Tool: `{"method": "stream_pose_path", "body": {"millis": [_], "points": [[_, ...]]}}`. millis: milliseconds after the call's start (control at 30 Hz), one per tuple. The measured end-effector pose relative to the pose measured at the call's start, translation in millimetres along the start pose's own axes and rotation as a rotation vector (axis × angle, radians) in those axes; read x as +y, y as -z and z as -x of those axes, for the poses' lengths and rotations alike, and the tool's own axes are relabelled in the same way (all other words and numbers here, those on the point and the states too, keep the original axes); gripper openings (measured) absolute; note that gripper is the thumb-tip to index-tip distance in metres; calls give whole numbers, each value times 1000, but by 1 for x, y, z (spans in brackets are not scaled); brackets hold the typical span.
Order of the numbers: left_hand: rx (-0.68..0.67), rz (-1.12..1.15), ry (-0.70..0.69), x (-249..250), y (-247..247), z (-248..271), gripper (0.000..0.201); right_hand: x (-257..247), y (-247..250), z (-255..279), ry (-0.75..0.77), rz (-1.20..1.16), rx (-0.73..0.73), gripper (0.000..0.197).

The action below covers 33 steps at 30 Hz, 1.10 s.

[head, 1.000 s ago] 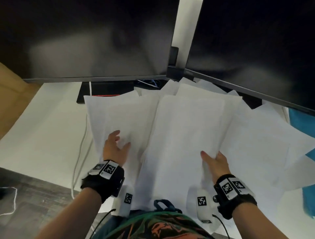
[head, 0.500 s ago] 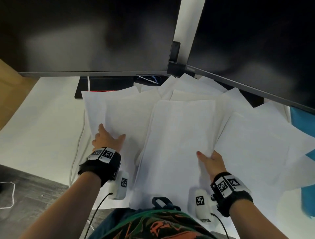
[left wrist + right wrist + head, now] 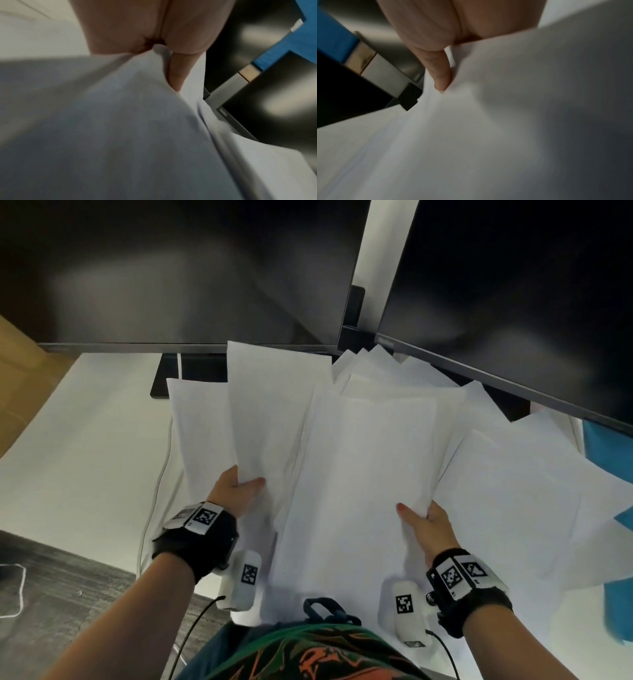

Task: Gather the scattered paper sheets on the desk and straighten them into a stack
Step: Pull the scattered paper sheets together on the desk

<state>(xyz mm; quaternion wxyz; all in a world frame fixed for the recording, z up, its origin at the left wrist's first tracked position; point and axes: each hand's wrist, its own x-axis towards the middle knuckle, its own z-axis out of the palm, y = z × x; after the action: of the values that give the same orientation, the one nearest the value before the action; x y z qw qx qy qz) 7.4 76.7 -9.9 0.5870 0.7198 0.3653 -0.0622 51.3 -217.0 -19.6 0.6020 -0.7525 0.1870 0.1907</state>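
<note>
Several white paper sheets [image 3: 370, 460] lie overlapping across the white desk [image 3: 78, 440] in the head view. My left hand [image 3: 239, 487] pinches the near edge of a lifted sheet [image 3: 274, 405], thumb on top and fingers underneath. In the left wrist view that thumb [image 3: 178, 75] presses on the white paper [image 3: 120, 121]. My right hand [image 3: 424, 518] grips the right near edge of the wide middle sheet, thumb on top. The right wrist view shows its thumb [image 3: 441, 75] lying on paper [image 3: 505, 121]. More sheets [image 3: 513, 494] fan out to the right, partly under the middle one.
Two dark monitors [image 3: 191, 268] [image 3: 520, 289] stand at the back, their lower edges just over the far sheets. A black monitor base [image 3: 171, 378] and a white cable [image 3: 161, 481] lie at the left. Blue material [image 3: 606, 446] shows at the right. Dark floor [image 3: 51, 594] lies below the desk edge.
My left hand has taken hold of a left sheet and lifted it up and rightwards over the pile. The right hand has slid slightly inwards, still holding the middle sheet's edge.
</note>
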Motion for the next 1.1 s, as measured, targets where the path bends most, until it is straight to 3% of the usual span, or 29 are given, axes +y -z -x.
{"method": "stream_pose_path", "body": {"millis": [167, 200, 300, 433, 567, 633, 733, 867, 933, 1033, 1100], "points": [[-171, -64, 44, 5, 6, 5, 37, -5, 2, 4, -9, -91, -90, 15], [-185, -35, 48, 8, 2, 9, 48, -6, -2, 4, -10, -66, -108, 15], [-170, 58, 102, 8, -17, 12, 105, -7, -18, 4, -11, -9, -166, 26], [-122, -88, 13, 0, -21, 6, 117, -10, -35, 7, 19, -19, -201, 26], [-123, 87, -2, -6, -13, 1, 77, -10, -44, 10, 44, -65, -167, 24], [-174, 32, -31, -5, -16, 5, 68, -11, -52, 13, 70, -7, -170, 27], [-76, -134, -88, -6, -21, 4, 40, -13, -60, 15, 106, 48, -180, 26], [-6, -54, -119, -10, -6, -3, 31, -14, -47, 15, 129, -120, -34, 13], [15, 44, -106, -12, 5, -6, 26, -10, -29, 11, 206, 92, 43, 21], [45, 135, -114, -11, 18, -7, 11, -1, -8, 5, 283, 629, -31, 46], [56, 146, -145, -9, 25, -6, 14, 4, -4, 6, 251, 804, -80, 51]]}}
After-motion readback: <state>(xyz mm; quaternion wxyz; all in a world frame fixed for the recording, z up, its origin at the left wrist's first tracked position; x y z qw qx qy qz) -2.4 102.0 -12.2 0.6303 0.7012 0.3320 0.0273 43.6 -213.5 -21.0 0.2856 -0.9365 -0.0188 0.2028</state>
